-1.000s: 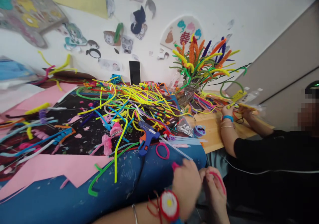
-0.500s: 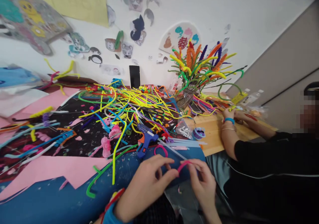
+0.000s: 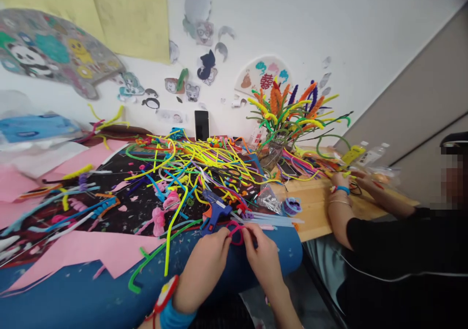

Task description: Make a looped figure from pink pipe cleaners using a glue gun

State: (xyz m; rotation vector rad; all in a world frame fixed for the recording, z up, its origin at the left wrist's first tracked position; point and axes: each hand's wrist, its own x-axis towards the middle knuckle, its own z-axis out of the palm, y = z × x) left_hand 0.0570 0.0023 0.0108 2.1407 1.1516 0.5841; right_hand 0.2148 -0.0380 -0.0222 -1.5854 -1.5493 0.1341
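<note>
Close to the table's front edge, my left hand [image 3: 208, 256] and my right hand [image 3: 263, 253] face each other with fingertips pinched. A short magenta pipe cleaner [image 3: 234, 227] arches between them, its ends in my fingers. In line with it shows a magenta pipe cleaner ring [image 3: 239, 241]; whether the two touch I cannot tell. Just beyond my left fingers lies a blue glue gun [image 3: 216, 211]. Pale glue sticks [image 3: 278, 219] rest beyond my right hand. A long yellow pipe cleaner [image 3: 168, 241] and a bent green one [image 3: 141, 270] lie to the left.
A heap of pipe cleaners [image 3: 204, 153] covers the mat, with pink paper [image 3: 98, 251] at left. A phone [image 3: 202, 125] leans on the wall. Behind at right stands a vase [image 3: 272, 156] of pipe-cleaner flowers. A co-worker's hands [image 3: 341, 183] work at the wooden table [image 3: 316, 204].
Both my hands have moved left and come closer together, carrying the magenta pipe cleaner over near the ring. The view has tilted up slightly.
</note>
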